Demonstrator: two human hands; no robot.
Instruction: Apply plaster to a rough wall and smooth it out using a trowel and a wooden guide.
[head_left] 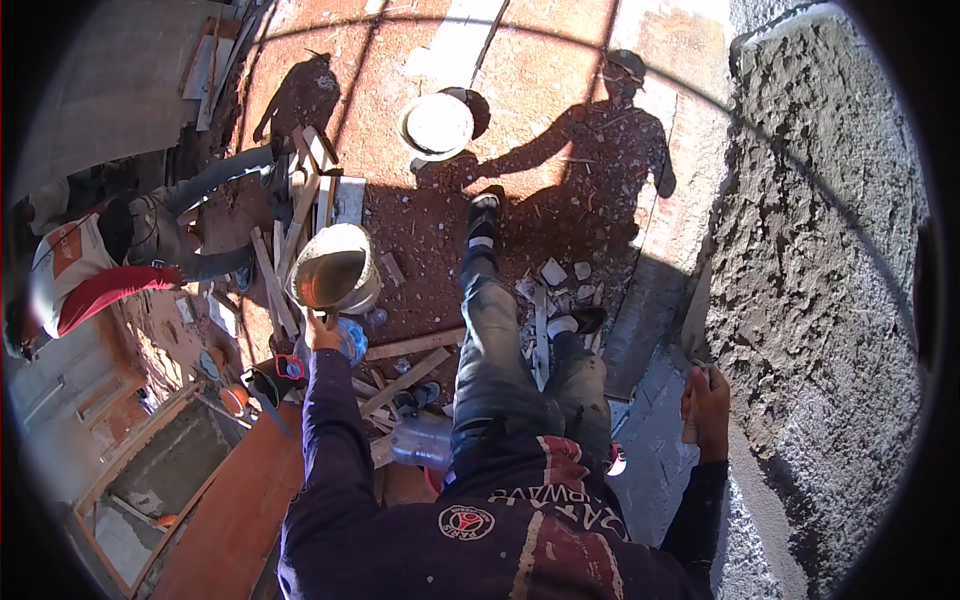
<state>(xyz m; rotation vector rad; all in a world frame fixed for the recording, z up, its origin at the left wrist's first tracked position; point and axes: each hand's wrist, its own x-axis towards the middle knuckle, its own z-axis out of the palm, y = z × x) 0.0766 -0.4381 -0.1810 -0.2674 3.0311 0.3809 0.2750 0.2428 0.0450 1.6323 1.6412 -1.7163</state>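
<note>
My left hand [322,333] is closed at the near edge of a pale, dirty bucket [366,293], which tilts enough to show its brownish inside. On the right, my right hand [708,398] is wrapped round the tan handle of what looks like a trowel [690,425]; its blade is hard to make out against the grey surface. Close beside that hand rises a wall [800,250] coated with rough, wet-looking mortar. A second round bucket [437,127], pale inside, stands on the sunlit ground ahead of my feet.
Scrap boards [415,345] and rubble lie around my legs. A clear plastic jug [420,440] sits by my left thigh. At the left, another person [110,250] bends near a wood pile. A framed mortar trough [160,470] stands lower left. Shadows cross the reddish ground.
</note>
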